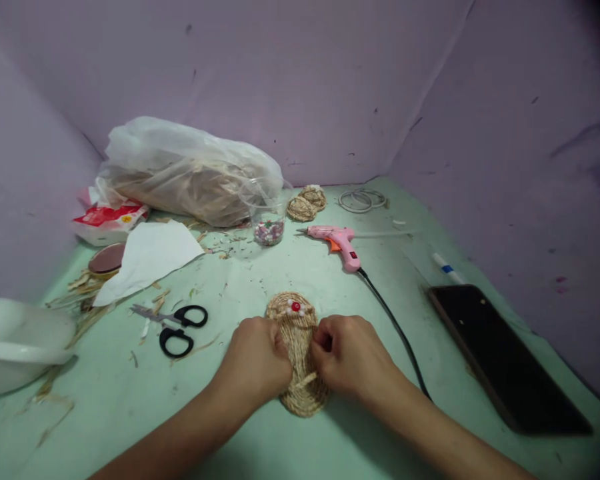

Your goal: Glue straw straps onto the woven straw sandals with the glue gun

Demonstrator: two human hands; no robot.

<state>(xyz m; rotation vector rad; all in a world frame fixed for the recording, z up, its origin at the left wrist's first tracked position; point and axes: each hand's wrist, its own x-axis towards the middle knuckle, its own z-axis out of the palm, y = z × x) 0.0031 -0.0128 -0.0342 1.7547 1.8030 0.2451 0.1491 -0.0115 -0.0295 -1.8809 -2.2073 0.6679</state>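
Both hands are working a small woven straw slipper lying flat on the green table, near the front edge, toe pointing away. Left hand is pressing on the slipper's left side, fingers curled together, tips hidden against the weave. Right hand is sitting on the right side, fingers bent in and pinched at the edge; whether they are clamping a strand or just pressing, cannot tell. Slipper is lying between the two hands, touching both, with the toe cap and its red bead showing beyond the knuckles and the heel showing below. It is looking light, a bit stiff but bendable, rough not slippery; the glued bead and loose strand ends are probably the fragile bits, so holding by the side rims at mid-length seems safest. Scissors are lying to the left, well apart. Pink glue gun is resting further back, its cord running past the right hand. Phone is lying on the right.
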